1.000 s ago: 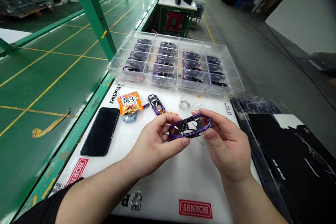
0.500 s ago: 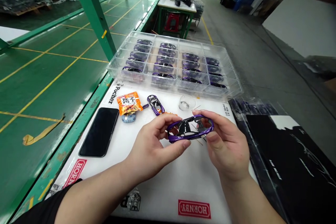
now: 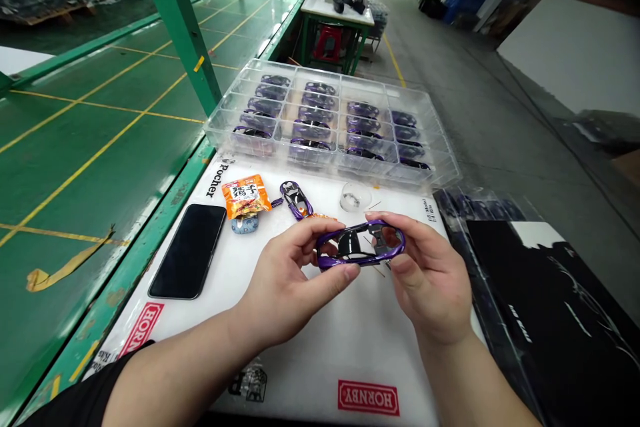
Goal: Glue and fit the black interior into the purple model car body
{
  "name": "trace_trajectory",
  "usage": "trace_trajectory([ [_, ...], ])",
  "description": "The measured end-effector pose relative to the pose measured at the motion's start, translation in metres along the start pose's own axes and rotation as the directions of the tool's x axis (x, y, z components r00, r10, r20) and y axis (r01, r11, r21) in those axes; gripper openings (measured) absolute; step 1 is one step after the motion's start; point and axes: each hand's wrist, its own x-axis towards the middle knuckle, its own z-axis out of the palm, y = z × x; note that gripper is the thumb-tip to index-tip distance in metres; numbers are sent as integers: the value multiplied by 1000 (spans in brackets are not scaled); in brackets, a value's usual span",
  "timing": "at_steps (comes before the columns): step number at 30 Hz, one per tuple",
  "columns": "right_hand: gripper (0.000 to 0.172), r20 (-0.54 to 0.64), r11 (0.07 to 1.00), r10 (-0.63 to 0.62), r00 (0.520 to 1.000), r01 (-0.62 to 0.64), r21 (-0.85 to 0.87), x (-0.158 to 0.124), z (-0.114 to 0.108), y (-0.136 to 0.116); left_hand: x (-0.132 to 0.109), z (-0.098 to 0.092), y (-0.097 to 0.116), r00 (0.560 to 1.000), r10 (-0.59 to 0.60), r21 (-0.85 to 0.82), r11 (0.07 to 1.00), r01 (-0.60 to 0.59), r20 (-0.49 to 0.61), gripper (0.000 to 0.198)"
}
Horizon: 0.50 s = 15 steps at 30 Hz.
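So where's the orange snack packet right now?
In the head view, the orange snack packet lies on the white mat, just below the clear tray, above the black smartphone.

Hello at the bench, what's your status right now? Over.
Left hand and right hand holding a purple model car body by its edges. Second purple car body lying ahead on the white mat, apart from the hands.

The purple model car shell has tilted flatter.

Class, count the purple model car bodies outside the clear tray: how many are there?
2. One purple car body is held between the left hand and right hand; the other lies on the white mat. More may be hidden in the dark stack at right.
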Motion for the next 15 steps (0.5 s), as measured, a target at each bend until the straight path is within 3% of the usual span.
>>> trace_trajectory([
  [5,61,56,995,96,994,-98,31,2,7,-7,0,0,1,1000,-2,-8,1000,2,22,36],
  [10,49,99,996,76,992,-81,42,3,12,-15,-2,-1,2,994,91,53,994,-94,63,37],
  [15,48,101,994,70,992,-78,74,0,13,-20,-5,-4,-1,978,166,67,982,-176,126,42],
])
